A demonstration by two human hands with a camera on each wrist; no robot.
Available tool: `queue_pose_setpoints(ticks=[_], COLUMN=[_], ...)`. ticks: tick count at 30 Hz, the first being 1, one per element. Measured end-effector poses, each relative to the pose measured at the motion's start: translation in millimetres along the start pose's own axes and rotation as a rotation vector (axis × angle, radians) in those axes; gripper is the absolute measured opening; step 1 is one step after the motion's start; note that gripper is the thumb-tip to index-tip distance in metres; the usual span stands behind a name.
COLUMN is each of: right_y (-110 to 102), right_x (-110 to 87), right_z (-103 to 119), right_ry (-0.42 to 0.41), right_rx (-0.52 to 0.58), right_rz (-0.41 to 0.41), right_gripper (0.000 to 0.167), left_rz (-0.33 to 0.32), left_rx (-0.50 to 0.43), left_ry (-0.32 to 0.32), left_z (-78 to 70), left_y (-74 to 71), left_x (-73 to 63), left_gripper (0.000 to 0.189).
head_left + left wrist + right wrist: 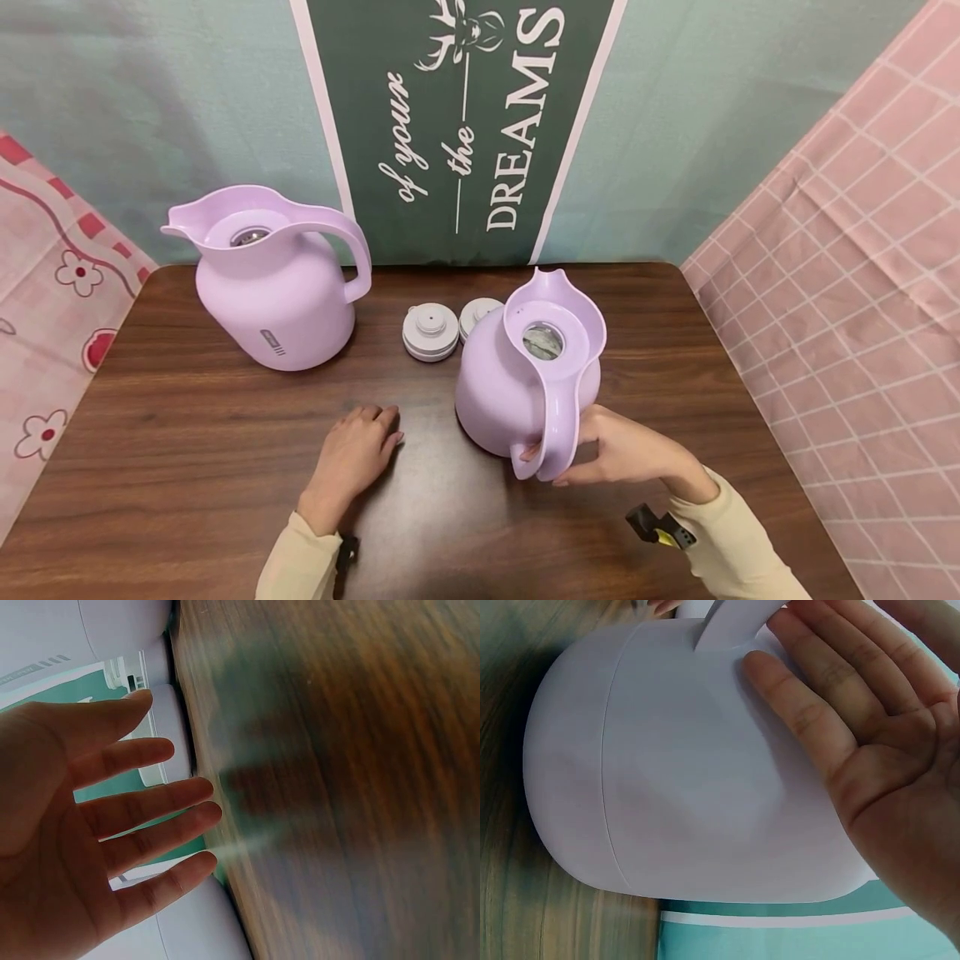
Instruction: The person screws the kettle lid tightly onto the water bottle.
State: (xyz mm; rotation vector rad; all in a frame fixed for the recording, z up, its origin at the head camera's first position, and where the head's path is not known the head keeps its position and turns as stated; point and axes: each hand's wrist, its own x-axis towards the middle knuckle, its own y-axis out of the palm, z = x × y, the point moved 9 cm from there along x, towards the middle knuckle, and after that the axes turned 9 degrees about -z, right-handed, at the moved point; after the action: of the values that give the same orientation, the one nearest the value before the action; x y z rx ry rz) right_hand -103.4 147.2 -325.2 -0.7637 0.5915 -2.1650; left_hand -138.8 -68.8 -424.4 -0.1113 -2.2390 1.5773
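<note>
A lilac thermos jug point(495, 383) stands right of the middle, uncovered, its spout toward the back wall and its handle point(561, 417) toward the front. My right hand point(626, 446) is at that handle, with fingertips showing through its loop and the thumb on the near side. In the right wrist view those fingers point(802, 712) are extended, the lowest one right against the jug's body. My left hand point(352, 454) is low over the tabletop with nothing in it. Its fingers point(161, 802) look straight and spread in the left wrist view.
A second lilac thermos jug point(277, 308), also uncovered, stands at the back left. Between the jugs sit two white round stoppers point(431, 332), one partly hidden by the right jug. Fabric backdrops point(847, 275) border the wooden table point(187, 467) at the back and sides.
</note>
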Motion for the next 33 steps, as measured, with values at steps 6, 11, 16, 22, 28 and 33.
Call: queue_pose_setpoints(ticks=[6, 11, 16, 22, 28, 33], right_y=[-2.0, -1.8, -2.0, -4.3, -4.7, -3.0], right_x=[-1.1, -2.1, -1.7, -1.7, -2.2, -2.9], right_z=[-0.4, -3.1, -2.1, -1.7, -1.3, -3.0], right_ry=[0.003, 0.035, 0.008, -0.025, -0.026, 0.001], right_rx=[-0.021, -0.030, -0.033, -0.022, -0.022, -0.028], right_rz=[-0.025, -0.038, -0.047, -0.061, -0.052, -0.033], right_gripper=[0.025, 0.028, 0.026, 0.024, 0.025, 0.024], left_rz=[0.004, 0.016, 0.015, 0.012, 0.008, -0.008], left_rx=[0.000, -0.003, -0.006, -0.012, -0.011, -0.009], left_ry=[-0.006, -0.018, -0.023, -0.026, -0.026, -0.020], left_z=[1.4, 3.1, 4.1, 4.7, 5.4, 6.7], left_y=[0.9, 2.7, 2.9, 2.3, 0.4, -2.5], left_x=[-1.4, -2.4, -3.1, -3.5, -3.1, -0.5], left_gripper=[0.032, 0.032, 0.032, 0.032, 0.032, 0.032])
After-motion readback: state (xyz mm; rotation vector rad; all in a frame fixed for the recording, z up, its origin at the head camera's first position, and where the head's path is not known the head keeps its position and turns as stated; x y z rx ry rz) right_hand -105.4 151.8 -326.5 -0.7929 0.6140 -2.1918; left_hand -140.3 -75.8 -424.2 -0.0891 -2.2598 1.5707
